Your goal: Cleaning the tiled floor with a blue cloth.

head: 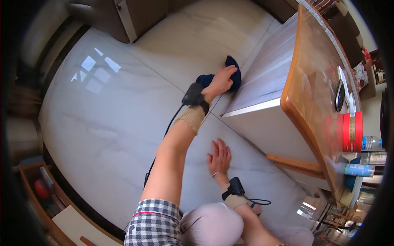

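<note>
My left hand point(220, 80) is on a bunched dark blue cloth point(235, 80), fingers bent over it, on the floor beside the base of a table-topped cabinet point(261, 70). Part of the cloth sticks out past the fingertips and part lies by the wrist. My right hand point(220, 157) rests palm down on the pale marble-look tile floor point(123, 129), fingers slightly spread, holding nothing. Both wrists carry a black strapped device over a beige cuff, with a cable.
The cabinet's wood-edged top point(311, 92) overhangs at right and bears a red round container point(352, 132), a blue can point(358, 170) and a clear plastic bottle point(371, 143). Brown furniture point(144, 18) stands at the top. An open wooden compartment point(58, 196) is at lower left.
</note>
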Tool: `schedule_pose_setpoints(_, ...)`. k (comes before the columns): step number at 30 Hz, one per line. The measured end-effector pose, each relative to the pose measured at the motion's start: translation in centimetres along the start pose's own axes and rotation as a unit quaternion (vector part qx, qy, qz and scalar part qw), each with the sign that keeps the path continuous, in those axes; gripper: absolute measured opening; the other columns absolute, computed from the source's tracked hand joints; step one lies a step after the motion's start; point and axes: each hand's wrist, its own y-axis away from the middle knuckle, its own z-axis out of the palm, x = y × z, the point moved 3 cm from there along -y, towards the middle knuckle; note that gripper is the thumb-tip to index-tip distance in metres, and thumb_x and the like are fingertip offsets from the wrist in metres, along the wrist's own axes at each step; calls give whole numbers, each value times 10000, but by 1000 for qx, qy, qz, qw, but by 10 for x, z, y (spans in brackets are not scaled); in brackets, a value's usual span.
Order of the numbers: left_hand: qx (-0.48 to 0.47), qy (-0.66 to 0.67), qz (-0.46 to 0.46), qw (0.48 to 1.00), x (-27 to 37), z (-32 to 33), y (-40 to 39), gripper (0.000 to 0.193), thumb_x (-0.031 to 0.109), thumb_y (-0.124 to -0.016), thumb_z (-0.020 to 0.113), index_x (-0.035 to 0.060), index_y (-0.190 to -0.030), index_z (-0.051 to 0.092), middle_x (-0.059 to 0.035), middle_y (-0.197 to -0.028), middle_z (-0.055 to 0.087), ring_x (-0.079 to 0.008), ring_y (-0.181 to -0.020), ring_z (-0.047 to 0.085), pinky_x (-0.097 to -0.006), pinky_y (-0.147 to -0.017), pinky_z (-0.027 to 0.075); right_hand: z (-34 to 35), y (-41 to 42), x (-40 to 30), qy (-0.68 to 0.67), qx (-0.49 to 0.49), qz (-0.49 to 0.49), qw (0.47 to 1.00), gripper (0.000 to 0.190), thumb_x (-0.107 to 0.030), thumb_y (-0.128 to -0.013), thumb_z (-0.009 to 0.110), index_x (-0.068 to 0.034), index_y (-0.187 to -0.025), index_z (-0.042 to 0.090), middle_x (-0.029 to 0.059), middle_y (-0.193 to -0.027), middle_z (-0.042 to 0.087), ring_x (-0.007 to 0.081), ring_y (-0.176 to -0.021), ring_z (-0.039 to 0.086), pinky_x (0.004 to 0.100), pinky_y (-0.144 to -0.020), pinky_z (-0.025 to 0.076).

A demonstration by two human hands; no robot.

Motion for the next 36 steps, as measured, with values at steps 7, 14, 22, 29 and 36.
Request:
schedule_pose_setpoints(7, -201, -226, 4, 953, -20, 58, -11, 417, 92, -754, 516, 65, -1168, 558, -73, -1325, 478, -288, -1267, 390, -492, -1043, 282, 3, 0, -3, -10, 1, 1, 1000, 576, -242, -770, 597, -123, -1308, 431, 108, -1388, 346, 283, -1275, 348, 487, -1036, 247)
schedule_pose_setpoints(14, -210, -137, 67, 966, 3, -2, 94, 373, 43, -741, 544, 61, -1113, 561, -102, -1294, 500, -295, -1226, 426, -417, -963, 369, 3, 2, 0, -1, 3, 4, 1000, 551, -269, -768, 605, -136, -1281, 453, 91, -1363, 381, 251, -1285, 336, 458, -1046, 238)
schedule_pose_setpoints(22, -160, -70, -37, 984, 98, -63, 265, 379, -30, -654, 574, 53, -1024, 584, -89, -1191, 563, -301, -1050, 510, -382, -840, 429, 0, -2, 18, -132, 74, 22, 988, 429, -140, -760, 595, -88, -1181, 526, 108, -1262, 472, 283, -1198, 423, 440, -1001, 319)
schedule_pose_setpoints(29, 131, 76, -272, 950, 122, -80, 233, 330, 30, -866, 473, -35, -1189, 485, -208, -1160, 521, -308, -1103, 509, -352, -944, 387, -11, 34, 42, -285, 192, 109, 933, 200, 26, -794, 507, -27, -965, 596, 131, -1018, 558, 295, -944, 568, 358, -810, 477)
schedule_pose_setpoints(36, -76, -233, -151, 958, 116, 59, 201, 679, 284, -793, 599, -112, -1287, 354, -305, -1401, 252, -457, -1312, 208, -488, -1072, 198, -35, 70, 74, -307, 196, 180, 914, 154, 23, -828, 499, -27, -933, 599, 110, -920, 575, 229, -801, 598, 309, -694, 493)
